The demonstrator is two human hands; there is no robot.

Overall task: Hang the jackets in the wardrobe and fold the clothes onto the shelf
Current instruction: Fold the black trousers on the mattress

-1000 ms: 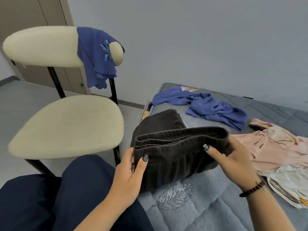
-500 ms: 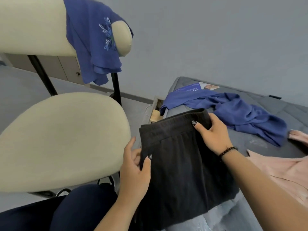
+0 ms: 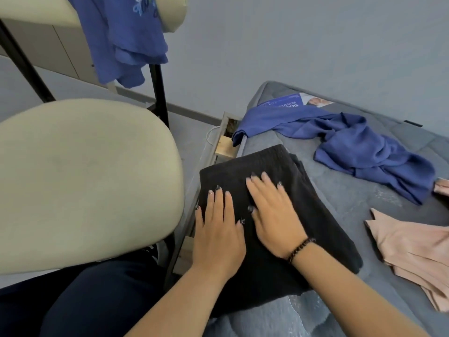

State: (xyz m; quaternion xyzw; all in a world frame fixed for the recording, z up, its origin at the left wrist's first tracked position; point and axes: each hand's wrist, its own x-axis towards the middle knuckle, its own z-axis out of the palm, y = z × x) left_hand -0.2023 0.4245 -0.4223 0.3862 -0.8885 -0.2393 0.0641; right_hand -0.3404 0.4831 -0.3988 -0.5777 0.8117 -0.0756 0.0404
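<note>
Two hands are flat on the dark folded garment [image 3: 323, 215] right now, fingers straight and spread, palms down. The left hand [image 3: 218, 229] presses the near-left part of the cloth, close to its left edge, and the right hand [image 3: 272, 215] lies just beside it, a little further up, thumbs nearly meeting. Neither one is gripping anything; both are simply pressing the fabric. A dark beaded bracelet [image 3: 300, 249] circles the right wrist.

That garment sits folded into a thick rectangle at the left edge of the grey bed [image 3: 359, 198], its ribbed band at the far end. Further back on the bed, a blue garment [image 3: 359, 147] sprawls crumpled, one corner drooping over the bed's edge. Partly tucked under it at the far end is a blue printed leaflet [image 3: 291, 102]. Off to the right, well apart from the dark bundle, a pink garment [image 3: 413, 249] lies loose and runs out of the picture.

Left of the bed stands a chair with a cream seat [image 3: 85, 181] on black legs, and over its cream backrest [image 3: 172, 13] hangs another blue top [image 3: 121, 40] with pale embroidery. Down at the bottom left, the person's dark-trousered leg [image 3: 97, 300] fills the corner, just under the seat's front rim. Grey wall behind, grey floor between chair and bed.
</note>
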